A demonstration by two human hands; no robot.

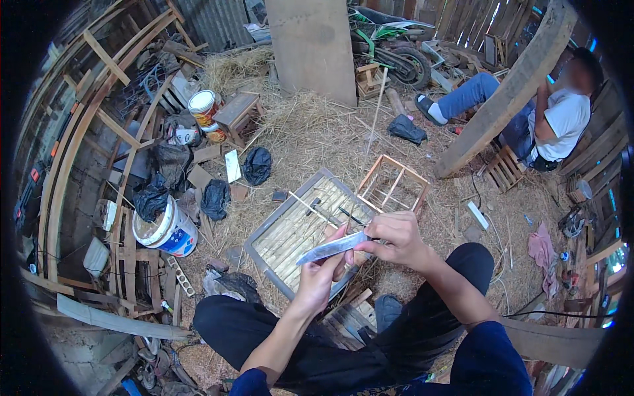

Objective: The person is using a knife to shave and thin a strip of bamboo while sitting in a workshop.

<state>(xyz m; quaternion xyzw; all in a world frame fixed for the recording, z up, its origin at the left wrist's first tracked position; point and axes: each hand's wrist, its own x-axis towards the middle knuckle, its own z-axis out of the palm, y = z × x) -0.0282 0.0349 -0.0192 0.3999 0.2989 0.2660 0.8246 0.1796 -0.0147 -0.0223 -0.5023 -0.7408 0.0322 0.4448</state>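
Observation:
Above a low slatted table (pixel 251 246), my right hand (pixel 395 239) is closed at one end of a knife (pixel 330 249), whose broad grey blade points left. Just under the blade is my left hand (pixel 316 280), its fingers bent up around a thin wooden stick (pixel 352 214) that rises behind the knife. Blade and stick cross close to my left fingers; whether they touch I cannot tell. A small hammer (pixel 312 206) lies on the slats, beside a long thin strip (pixel 305 203). The knife's handle is hidden in my right hand.
A small wooden frame (pixel 422 191) stands against the table's far right corner. At left are a white bucket (pixel 185 239), stacked paint pails (pixel 202 102) and a wooden stool (pixel 239 111). A slanting post (pixel 508 89) stands before a seated person (pixel 561 122) at right. Straw covers the ground.

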